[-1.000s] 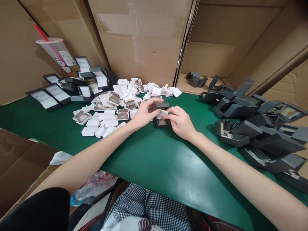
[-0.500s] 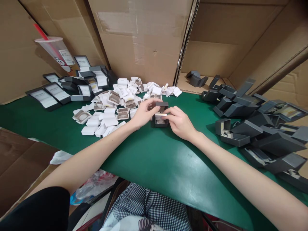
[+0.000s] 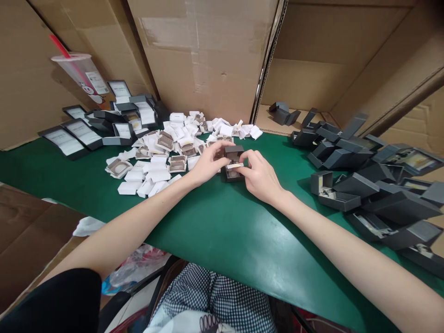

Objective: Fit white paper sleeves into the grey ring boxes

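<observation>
Right hand, fingers pinching a white insert crosswise over the dark hinged box; left hand grips its lid.

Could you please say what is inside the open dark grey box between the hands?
The dark grey box shows a flat white piece at its opening, against the right hand; anything behind these is covered.

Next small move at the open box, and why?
Probably level the white piece with the right hand while the left hand braces the box: the piece is pinched over the base and looks slightly tilted, the lid stands open, and the left hand is at the lid, well placed to steady it.
</observation>
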A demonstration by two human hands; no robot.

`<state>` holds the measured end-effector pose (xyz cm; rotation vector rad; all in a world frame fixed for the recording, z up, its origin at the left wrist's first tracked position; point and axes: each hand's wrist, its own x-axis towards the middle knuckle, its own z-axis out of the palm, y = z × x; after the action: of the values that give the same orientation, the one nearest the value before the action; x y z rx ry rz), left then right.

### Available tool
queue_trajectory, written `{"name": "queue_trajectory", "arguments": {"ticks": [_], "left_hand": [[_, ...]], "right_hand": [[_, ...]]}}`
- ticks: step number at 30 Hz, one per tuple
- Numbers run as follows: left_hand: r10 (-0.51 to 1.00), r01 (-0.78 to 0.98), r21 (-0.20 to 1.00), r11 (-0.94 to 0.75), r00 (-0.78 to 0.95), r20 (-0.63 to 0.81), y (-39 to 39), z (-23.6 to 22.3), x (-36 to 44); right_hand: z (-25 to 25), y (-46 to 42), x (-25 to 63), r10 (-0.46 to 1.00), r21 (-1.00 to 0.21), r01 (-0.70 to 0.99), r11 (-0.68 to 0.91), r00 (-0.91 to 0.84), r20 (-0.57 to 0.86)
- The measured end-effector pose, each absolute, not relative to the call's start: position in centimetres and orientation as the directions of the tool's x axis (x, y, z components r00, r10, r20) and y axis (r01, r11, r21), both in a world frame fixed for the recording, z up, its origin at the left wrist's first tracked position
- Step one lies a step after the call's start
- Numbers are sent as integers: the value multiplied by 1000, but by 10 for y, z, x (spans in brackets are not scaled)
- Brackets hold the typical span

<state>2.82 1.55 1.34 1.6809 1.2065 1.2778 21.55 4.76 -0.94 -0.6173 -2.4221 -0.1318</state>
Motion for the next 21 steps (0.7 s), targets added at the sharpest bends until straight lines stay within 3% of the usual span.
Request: {"name": "queue_trajectory", "arguments": {"ticks": [6, 11, 21], "left_hand": [[916, 337, 860, -383, 254, 309, 13, 10, 26], [912, 316, 866, -387, 272, 308, 14, 10, 25], [921, 386, 843, -374, 45, 387, 23, 0, 27]], "right_hand": [[-10, 48, 215, 426, -75, 476, 876, -690, 585], [-11, 49, 216, 430, -93, 469, 878, -688, 585], [-13, 51, 216, 384, -116, 389, 914, -734, 559]]}}
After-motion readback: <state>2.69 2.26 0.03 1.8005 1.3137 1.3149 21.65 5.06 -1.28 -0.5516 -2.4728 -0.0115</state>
